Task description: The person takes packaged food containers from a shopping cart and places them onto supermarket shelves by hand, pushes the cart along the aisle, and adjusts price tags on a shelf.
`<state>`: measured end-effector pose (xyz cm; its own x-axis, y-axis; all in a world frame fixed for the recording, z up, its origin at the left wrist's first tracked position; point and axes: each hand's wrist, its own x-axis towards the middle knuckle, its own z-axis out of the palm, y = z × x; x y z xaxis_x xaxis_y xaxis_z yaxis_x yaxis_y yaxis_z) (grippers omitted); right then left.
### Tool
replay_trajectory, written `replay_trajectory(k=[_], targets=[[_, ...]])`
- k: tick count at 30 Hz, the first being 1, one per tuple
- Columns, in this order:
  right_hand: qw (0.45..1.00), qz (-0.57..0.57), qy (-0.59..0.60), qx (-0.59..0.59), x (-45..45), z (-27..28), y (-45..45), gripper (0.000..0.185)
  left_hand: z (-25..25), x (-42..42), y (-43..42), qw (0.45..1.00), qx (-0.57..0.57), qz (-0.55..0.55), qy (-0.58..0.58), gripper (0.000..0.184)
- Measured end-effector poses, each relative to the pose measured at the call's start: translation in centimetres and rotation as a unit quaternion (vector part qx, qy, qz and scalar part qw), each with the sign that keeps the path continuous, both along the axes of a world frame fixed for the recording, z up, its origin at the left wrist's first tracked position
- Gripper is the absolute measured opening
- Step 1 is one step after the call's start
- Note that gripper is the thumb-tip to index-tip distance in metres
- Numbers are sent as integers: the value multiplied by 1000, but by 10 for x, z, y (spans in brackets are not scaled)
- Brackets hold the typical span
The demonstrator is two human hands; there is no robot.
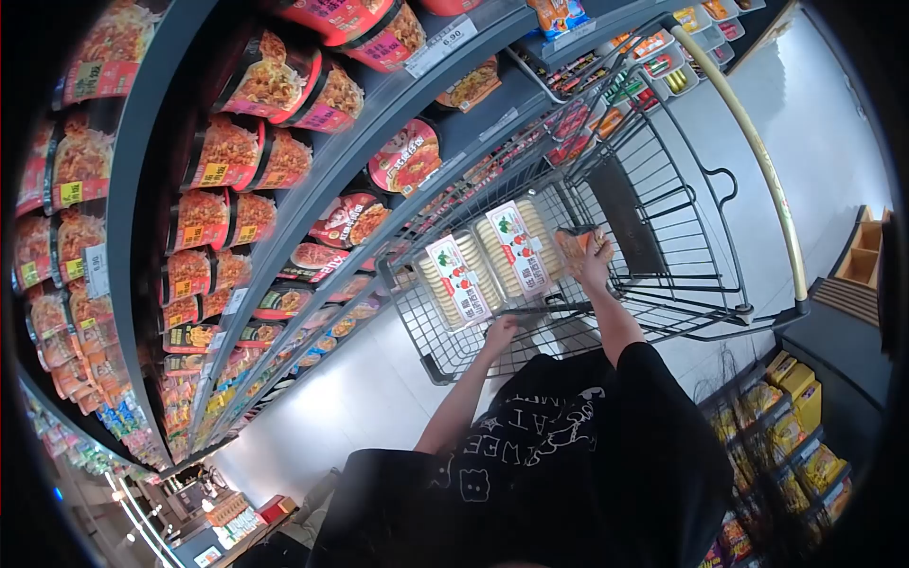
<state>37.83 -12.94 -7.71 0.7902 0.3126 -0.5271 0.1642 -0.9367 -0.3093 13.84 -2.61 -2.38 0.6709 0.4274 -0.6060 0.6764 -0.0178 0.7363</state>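
Note:
My right hand [598,260] is closed on a small orange-brown food package [575,248], held over the shopping cart [663,227]. Its exact kind is hard to make out. At the cart's near side, my left hand [502,333] has its fingers curled round the dark rim. Inside the cart lie two clear plastic boxes of pale round biscuits side by side: one box [459,281] to the left, the other box [516,246] beside the package. Both carry white labels with red figures and dark lettering.
Shelves on the left hold many red-lidded instant meal bowls [405,156] and price tags [442,45]. The cart's pale handle [757,142] curves along the right. Yellow snack packs [786,431] fill a low shelf at lower right. A grey tiled floor [331,398] shows below.

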Motion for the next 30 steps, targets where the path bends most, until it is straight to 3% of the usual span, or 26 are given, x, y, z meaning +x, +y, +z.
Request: replay_trajectory(k=[1, 3, 5, 7, 8, 9, 11, 12, 15, 16, 17, 19, 20, 24, 26, 29, 30], targets=[[1000, -1, 3, 5, 0, 8, 4, 100, 2, -10, 3, 999, -2, 10, 32, 32], [996, 33, -79, 0, -2, 11, 3, 78, 7, -28, 8, 998, -14, 20, 59, 32], [997, 36, -70, -8, 7, 25, 3, 81, 8, -35, 12, 993, -45, 45, 95, 33], [998, 55, -4, -31, 19, 73, 4, 81, 12, -38, 15, 992, -71, 65, 84, 35], [989, 118, -19, -84, 22, 94, 8, 67, 16, -39, 14, 989, -81, 87, 83, 36], [990, 113, -21, -84, 22, 85, 6, 67, 22, -35, 15, 987, -92, 108, 80, 36], [995, 50, -89, 2, 26, 62, -4, 50, 12, -28, 15, 989, -100, 97, 50, 36], [990, 109, -85, 14, 32, 105, 2, 36, 15, -21, 14, 990, -102, 96, 24, 35], [994, 57, -70, 69, 43, 133, 16, 19, 17, -1, 9, 989, -122, 73, -39, 36], [996, 73, -22, 56, 50, 127, 17, 43, 10, 8, 10, 992, -111, 42, -39, 37], [996, 72, -24, 51, 49, 119, 16, 43, 1, 13, 10, 994, -98, 12, -39, 37], [996, 60, -68, 15, 39, 92, 22, 68, -2, 24, 7, 996, -80, -20, -35, 37], [997, 49, 55, 7, 39, 69, 18, 83, 21, 37, 3, 998, -61, -8, -29, 35], [984, 120, 97, -92, 5, 24, -1, 66, 28, 39, 0, 998, -46, 3, -47, 35], [999, 17, -37, -18, -7, 10, -9, 50, 19, 28, -1, 995, -51, 2, -84, 35], [996, -12, -48, -71, -11, 17, -7, 56, 7, -3, -2, 995, -74, 43, -53, 35], [996, -10, -47, -71, -8, 19, -5, 56, 11, -10, 0, 999, -41, 10, -26, 34]])
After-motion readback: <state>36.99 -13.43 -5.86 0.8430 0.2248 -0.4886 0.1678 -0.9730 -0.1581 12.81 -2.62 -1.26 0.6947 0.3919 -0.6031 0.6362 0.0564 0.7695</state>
